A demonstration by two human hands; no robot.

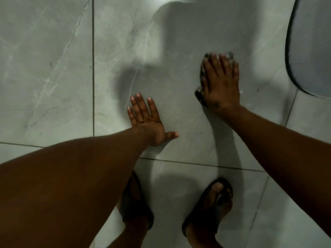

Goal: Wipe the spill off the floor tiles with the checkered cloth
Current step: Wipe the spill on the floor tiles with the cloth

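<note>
My right hand [222, 83] presses flat on the checkered cloth [199, 93], which lies bunched on a grey marble floor tile [172, 42]. Only the cloth's dark edges show along the left side of the hand and past the fingertips; the rest is hidden under the palm. My left hand [146, 120] rests flat on the same tile to the left, fingers spread, holding nothing. No spill stands out on the tile; the hand and cloth are motion-blurred.
A grey ribbed mat [311, 47] with a dark rim lies at the right edge. My two feet in dark sandals [211, 206] stand on the tile below the hands. Dark grout lines [93, 68] run left of the hands and below them.
</note>
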